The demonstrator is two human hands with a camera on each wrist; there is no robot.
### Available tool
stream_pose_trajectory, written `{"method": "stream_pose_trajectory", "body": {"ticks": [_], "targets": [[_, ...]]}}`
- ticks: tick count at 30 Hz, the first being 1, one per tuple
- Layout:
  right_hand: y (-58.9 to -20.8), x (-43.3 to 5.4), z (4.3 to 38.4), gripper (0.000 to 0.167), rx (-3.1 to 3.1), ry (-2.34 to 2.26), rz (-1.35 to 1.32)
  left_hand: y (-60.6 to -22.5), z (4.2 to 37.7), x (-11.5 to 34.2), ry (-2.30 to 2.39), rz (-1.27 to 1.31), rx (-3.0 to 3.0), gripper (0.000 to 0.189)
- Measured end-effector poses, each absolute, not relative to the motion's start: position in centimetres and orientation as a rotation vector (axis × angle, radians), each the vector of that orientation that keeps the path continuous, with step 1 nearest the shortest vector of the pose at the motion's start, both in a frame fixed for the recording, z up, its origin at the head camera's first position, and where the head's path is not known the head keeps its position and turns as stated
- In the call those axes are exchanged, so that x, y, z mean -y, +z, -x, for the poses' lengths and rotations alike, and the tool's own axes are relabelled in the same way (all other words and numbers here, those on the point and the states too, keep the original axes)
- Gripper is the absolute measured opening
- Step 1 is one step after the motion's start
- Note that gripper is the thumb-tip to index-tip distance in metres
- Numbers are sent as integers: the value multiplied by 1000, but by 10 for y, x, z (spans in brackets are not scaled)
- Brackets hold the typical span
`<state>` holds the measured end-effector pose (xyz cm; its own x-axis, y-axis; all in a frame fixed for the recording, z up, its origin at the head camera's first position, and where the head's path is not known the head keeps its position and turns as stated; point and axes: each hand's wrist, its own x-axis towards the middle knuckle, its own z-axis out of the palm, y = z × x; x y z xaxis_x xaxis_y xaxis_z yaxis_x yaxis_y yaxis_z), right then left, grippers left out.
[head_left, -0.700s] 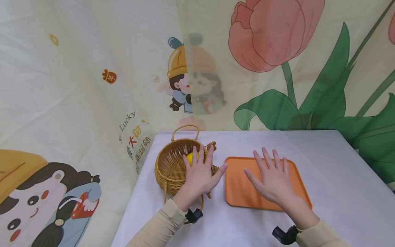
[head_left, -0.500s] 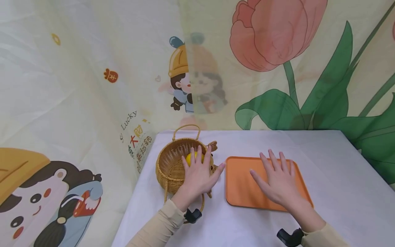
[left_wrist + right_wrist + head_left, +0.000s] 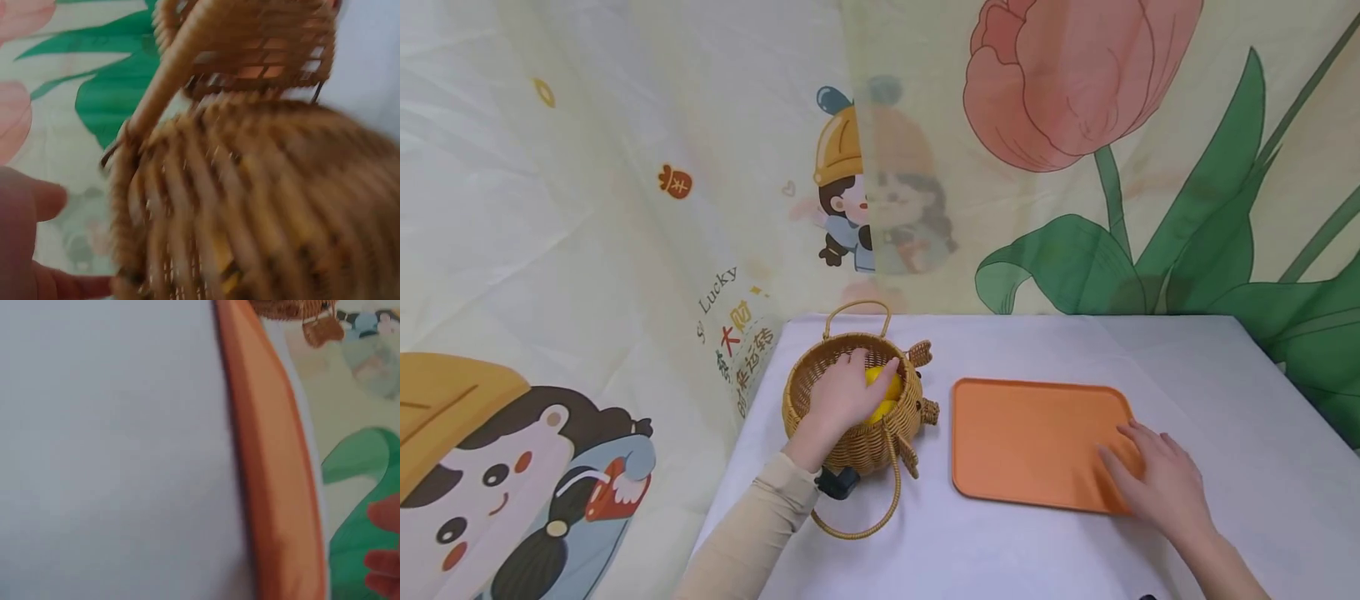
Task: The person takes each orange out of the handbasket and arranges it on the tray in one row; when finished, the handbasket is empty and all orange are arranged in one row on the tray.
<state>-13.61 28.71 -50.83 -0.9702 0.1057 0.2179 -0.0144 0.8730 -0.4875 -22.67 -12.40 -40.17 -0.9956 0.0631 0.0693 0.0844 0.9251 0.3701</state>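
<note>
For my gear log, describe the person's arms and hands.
The left hand and right hand wear no gloves. The left sleeve is beige, with a black device beside its cuff. The right forearm is bare where it shows.

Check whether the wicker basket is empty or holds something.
Not empty: in the head view, yellow objects show inside the wicker basket, by the left hand. Whether more lies behind that hand, I cannot tell.

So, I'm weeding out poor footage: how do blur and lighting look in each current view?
Head: even light, no strong glare, basket and orange tray fairly sharp, faint shadow on the tray beside the right hand; left wrist: dim, basket weave blurred, especially toward the right; right wrist: dim and soft, tray edges fuzzy.
</note>
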Motion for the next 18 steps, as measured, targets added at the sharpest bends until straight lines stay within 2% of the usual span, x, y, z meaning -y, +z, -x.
{"method": "stream_pose_trajectory", "body": {"ticks": [10,18], "targets": [[-547,-303,118,49,2821,904,206,-390,253,146,-552,220,3146,49],[-570,-304,113,36,2715,870,187,-391,273,147,-614,355,3225,41]]}}
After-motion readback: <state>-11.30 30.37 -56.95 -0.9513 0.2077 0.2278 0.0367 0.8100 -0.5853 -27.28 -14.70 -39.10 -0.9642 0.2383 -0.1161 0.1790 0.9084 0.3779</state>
